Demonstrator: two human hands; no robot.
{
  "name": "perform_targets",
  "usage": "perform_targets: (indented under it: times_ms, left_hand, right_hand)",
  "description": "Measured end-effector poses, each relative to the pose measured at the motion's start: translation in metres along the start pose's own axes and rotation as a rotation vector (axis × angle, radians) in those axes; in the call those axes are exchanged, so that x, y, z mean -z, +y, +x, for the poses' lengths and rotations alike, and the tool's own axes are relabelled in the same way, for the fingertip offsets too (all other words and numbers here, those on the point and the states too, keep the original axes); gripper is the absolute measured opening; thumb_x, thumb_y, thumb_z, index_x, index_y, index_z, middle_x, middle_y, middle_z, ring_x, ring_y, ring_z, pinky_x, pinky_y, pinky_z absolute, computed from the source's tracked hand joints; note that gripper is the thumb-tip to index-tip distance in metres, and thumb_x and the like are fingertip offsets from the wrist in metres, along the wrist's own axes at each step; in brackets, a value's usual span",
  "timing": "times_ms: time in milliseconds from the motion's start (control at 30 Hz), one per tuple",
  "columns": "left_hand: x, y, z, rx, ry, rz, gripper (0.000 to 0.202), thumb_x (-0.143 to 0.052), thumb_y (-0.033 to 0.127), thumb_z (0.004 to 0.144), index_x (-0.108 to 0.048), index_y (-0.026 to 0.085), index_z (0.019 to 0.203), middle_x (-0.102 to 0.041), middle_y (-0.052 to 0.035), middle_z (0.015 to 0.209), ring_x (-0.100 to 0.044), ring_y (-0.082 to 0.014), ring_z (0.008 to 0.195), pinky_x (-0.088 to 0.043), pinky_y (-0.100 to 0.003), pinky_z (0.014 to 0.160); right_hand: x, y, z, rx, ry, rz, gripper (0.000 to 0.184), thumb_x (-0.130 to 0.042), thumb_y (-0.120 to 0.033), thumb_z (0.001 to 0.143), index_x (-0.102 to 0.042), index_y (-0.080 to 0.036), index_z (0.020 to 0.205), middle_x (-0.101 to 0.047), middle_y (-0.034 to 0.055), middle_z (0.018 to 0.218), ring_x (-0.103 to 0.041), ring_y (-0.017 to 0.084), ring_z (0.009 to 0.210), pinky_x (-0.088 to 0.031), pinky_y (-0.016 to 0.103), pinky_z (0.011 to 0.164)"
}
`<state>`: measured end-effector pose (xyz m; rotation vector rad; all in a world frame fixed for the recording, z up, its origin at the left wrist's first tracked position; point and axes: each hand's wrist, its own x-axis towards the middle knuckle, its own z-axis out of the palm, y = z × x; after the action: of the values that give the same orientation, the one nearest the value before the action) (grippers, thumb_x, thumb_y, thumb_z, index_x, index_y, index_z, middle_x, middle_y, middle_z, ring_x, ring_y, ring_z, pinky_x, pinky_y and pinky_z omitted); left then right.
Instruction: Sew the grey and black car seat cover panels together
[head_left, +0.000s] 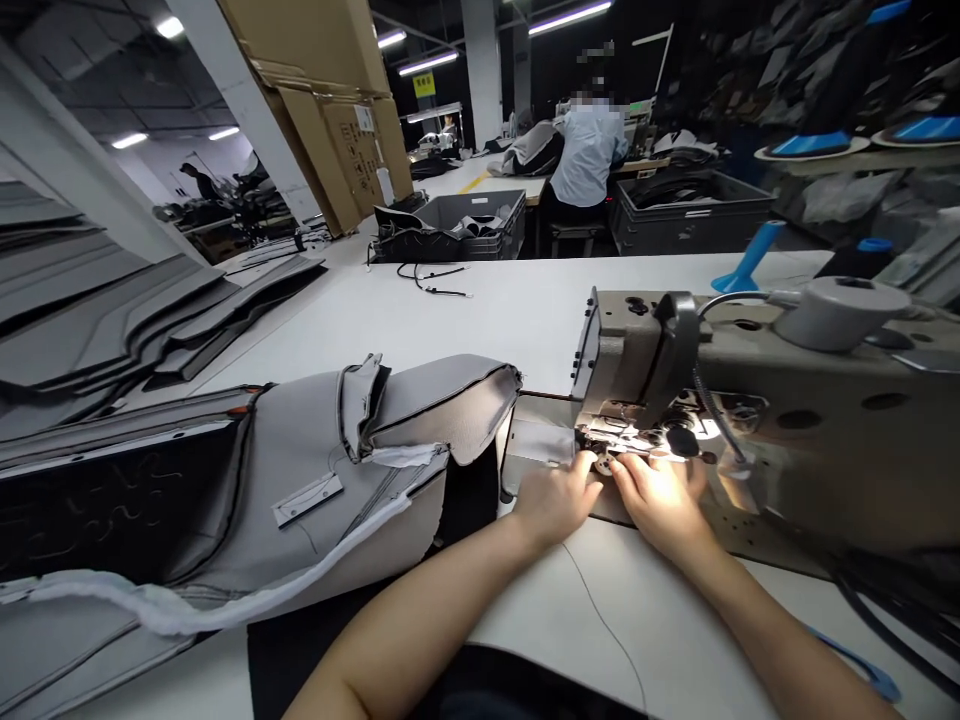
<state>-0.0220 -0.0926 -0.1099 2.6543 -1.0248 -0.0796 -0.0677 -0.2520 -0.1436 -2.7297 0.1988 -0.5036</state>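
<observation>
Under the lit head of the sewing machine [637, 370], my two hands meet at the needle area. A small round metal bobbin [604, 464] with holes shows between the fingertips. My left hand [555, 500] pinches at it from the left, fingers closed. From the right, my right hand [664, 505] has its thumb and fingers closed against it under the lamp's glare; some of its fingers are hidden. To the left lies a sewn grey fabric cover [300, 470] with white edging and a white label [307, 500]. A loose thread [600, 605] trails down the tabletop.
Stacked grey fabric panels [142, 300] lie far left. A grey crate [510, 225] and cardboard boxes [337, 120] stand at the back. Dark cords [435, 280] lie on the white table [487, 320]. A seated person [589, 150] works beyond. Blue-handled scissors [862, 665] are lower right.
</observation>
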Motion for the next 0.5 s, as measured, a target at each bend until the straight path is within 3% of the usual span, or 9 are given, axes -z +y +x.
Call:
perform_targets:
  times_ms: [200,300,400,500]
  left_hand:
    - [-0.003,0.001,0.010,-0.055,-0.104,0.234,0.058,-0.045,0.014,0.087,-0.030,0.020,0.143,-0.067,-0.0062,0.076,-0.066,-0.0225,0.068,-0.051,-0.030,0.060]
    - [0.000,0.000,0.013,-0.060,-0.113,0.240,0.059,-0.042,0.012,0.088,-0.029,0.022,0.144,-0.067,-0.0084,0.078,-0.067,-0.0239,0.070,-0.052,-0.032,0.062]
    - [0.005,-0.001,0.012,-0.032,-0.135,0.239,0.054,-0.039,0.012,0.089,-0.034,0.024,0.142,-0.067,-0.0114,0.080,-0.067,-0.0258,0.070,-0.051,-0.032,0.061]
    - [0.006,-0.006,0.020,-0.015,-0.136,0.261,0.054,-0.035,0.009,0.090,-0.035,0.022,0.142,-0.067,-0.0107,0.077,-0.067,-0.0247,0.069,-0.049,-0.029,0.059]
  right_hand:
    - [-0.002,-0.010,0.017,-0.080,-0.027,-0.087,0.040,-0.033,-0.031,0.092,-0.068,-0.017,0.078,-0.067,0.0139,0.084,-0.057,0.034,0.091,-0.025,0.062,0.089]
    - [0.002,-0.016,0.021,-0.094,-0.008,-0.076,0.039,-0.032,-0.029,0.093,-0.068,-0.015,0.090,-0.066,0.0170,0.093,-0.057,0.034,0.094,-0.033,0.055,0.088]
    - [0.011,-0.025,0.021,-0.085,0.004,-0.051,0.038,-0.031,-0.028,0.094,-0.067,-0.016,0.097,-0.066,0.0140,0.092,-0.059,0.028,0.091,-0.040,0.044,0.086]
    - [0.018,-0.029,0.028,-0.089,0.036,-0.036,0.034,-0.033,-0.026,0.094,-0.064,-0.016,0.104,-0.066,0.0120,0.095,-0.059,0.025,0.091,-0.041,0.042,0.087]
